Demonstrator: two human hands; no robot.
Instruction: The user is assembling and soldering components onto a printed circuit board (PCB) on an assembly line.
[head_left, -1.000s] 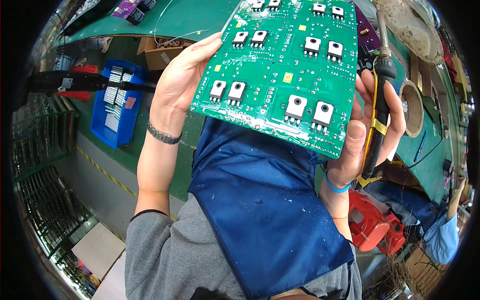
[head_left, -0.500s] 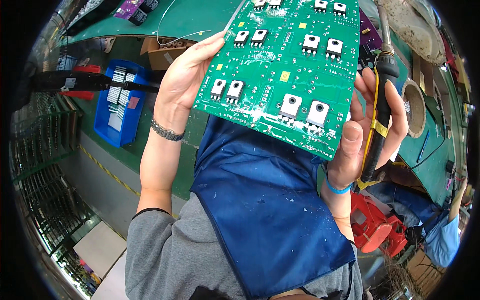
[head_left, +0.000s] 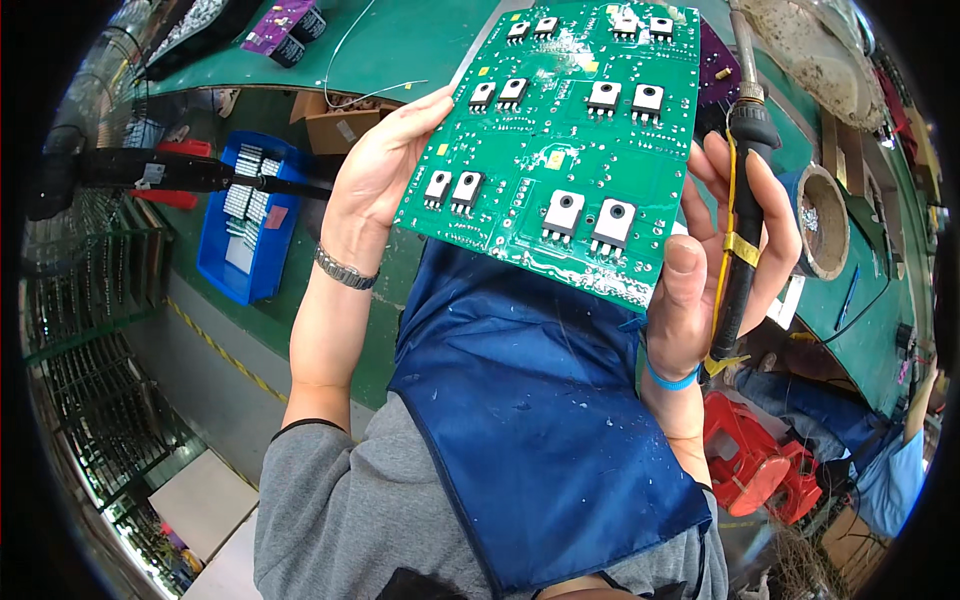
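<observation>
A green circuit board (head_left: 570,150) is held up in front of my apron, tilted, with several black-and-silver transistors (head_left: 613,225) in pairs across its face. My left hand (head_left: 392,150) grips the board's left edge, its fingers hidden behind. At the opposite edge is my right hand (head_left: 690,290), its thumb by the lower corner and fingers partly behind the board. That same hand also carries a soldering iron (head_left: 745,210) between its fingers, black-handled with yellow tape, its metal barrel pointing up and away.
A blue bin (head_left: 215,255) with white parts stands at the left, past a dark bar (head_left: 190,172). The green bench (head_left: 410,50) spans the back. At the right are a round pot (head_left: 823,220), a red stool (head_left: 745,460) and another person's blue sleeve (head_left: 890,485).
The board has shifted slightly left and tipped, so more of its far end shows. Both hands moved with it, and the soldering iron went a little left too.
</observation>
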